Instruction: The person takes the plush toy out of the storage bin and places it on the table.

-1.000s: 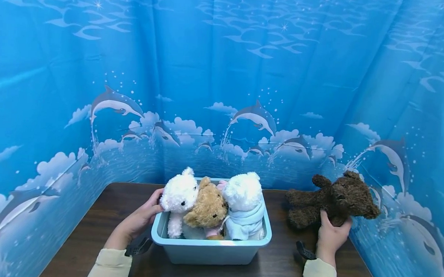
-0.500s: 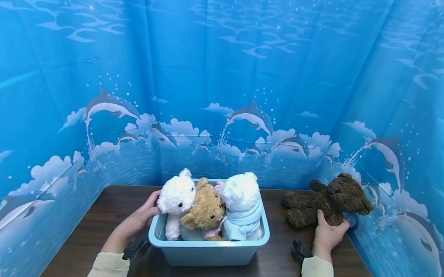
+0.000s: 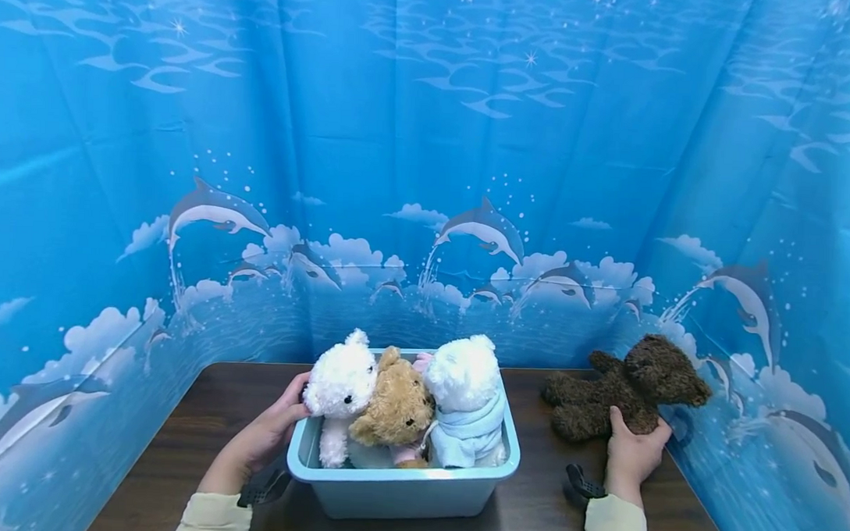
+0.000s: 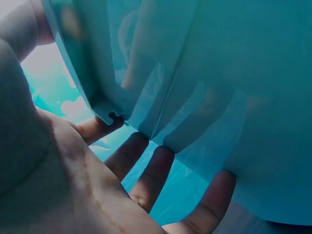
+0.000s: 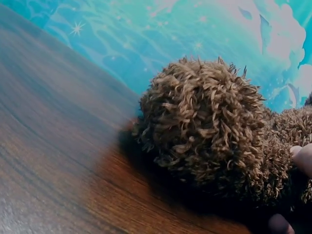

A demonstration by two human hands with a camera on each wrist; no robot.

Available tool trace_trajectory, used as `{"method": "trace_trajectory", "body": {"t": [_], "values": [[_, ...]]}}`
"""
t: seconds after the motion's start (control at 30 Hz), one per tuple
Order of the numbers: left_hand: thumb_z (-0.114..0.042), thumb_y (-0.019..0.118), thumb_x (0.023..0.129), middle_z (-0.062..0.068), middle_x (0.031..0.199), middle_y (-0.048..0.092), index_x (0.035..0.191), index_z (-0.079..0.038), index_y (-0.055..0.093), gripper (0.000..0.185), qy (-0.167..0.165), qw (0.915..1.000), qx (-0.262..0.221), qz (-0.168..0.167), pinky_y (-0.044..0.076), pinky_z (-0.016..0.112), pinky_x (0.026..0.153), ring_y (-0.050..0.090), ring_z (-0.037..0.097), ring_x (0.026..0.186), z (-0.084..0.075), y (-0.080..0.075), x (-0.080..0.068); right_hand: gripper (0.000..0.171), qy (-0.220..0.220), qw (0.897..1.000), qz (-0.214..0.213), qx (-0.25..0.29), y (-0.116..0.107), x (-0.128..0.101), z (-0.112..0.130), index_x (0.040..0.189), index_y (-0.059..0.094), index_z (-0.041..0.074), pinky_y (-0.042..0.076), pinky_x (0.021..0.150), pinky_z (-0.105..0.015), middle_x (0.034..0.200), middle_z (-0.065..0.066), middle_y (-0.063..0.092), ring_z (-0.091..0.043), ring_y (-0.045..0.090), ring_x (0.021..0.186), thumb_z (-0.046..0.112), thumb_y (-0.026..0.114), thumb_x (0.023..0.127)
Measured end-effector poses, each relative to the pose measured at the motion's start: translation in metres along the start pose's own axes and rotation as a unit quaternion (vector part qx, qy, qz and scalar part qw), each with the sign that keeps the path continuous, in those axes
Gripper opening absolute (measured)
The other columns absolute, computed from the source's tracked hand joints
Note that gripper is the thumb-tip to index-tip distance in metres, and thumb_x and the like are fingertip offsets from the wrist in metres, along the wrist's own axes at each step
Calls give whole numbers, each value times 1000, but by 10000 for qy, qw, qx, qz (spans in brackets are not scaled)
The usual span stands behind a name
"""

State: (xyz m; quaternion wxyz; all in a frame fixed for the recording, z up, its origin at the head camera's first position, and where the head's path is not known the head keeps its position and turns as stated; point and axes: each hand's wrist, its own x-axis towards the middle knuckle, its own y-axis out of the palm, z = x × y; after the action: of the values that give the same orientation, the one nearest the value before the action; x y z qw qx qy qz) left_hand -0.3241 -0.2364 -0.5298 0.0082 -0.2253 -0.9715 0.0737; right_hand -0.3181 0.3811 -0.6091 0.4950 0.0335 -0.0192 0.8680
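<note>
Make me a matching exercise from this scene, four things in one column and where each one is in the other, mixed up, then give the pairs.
Things:
1. dark brown teddy bear
2. tan teddy bear
3. bear in a light blue hoodie
4. left hand

Places:
A. middle of the bin
B. on the table, under the right hand
C. against the light blue bin, its left wall
D. right end of the bin

Pairs: 1-B, 2-A, 3-D, 4-C

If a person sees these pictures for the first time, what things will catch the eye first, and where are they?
First the light blue bin at the table's near middle, packed with two white teddy bears and a tan teddy bear between them. Next the dark brown teddy bear lying on the table at the right, gripped by the right hand. The left hand rests against the bin's left side.
</note>
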Motion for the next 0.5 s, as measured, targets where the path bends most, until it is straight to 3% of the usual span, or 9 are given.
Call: {"method": "trace_trajectory", "body": {"t": [0.17,0.3,0.4,0.5], "values": [[-39,50,108,15,174,13,166,-23,13,71,26,10000,-1,17,27,80,126,16,46,159,0,2,0,91,-147,9996,122,-191,-2,4,-2,167,35,14,33,130,-60,168,-22,44,-44,42,154,37,85,95],[-40,49,109,16,174,12,167,-22,12,71,143,9998,79,107,28,80,125,15,47,158,-2,1,0,99,-289,9995,98,-123,-2,6,-3,169,26,10,25,135,-57,172,-22,32,-42,32,160,33,87,93],[-41,50,108,17,175,12,167,-24,12,72,216,9996,161,115,30,81,123,15,48,158,-3,1,-2,105,-327,9995,11,-40,-1,5,-4,169,23,11,22,136,-55,173,-22,26,-41,29,161,34,89,91],[-41,51,107,17,176,11,168,-25,11,74,244,9994,211,108,31,82,122,14,49,158,-1,0,-3,102,-412,9990,-139,-41,1,3,-5,168,29,17,27,133,-57,169,-22,30,-41,33,156,34,91,89]]}}
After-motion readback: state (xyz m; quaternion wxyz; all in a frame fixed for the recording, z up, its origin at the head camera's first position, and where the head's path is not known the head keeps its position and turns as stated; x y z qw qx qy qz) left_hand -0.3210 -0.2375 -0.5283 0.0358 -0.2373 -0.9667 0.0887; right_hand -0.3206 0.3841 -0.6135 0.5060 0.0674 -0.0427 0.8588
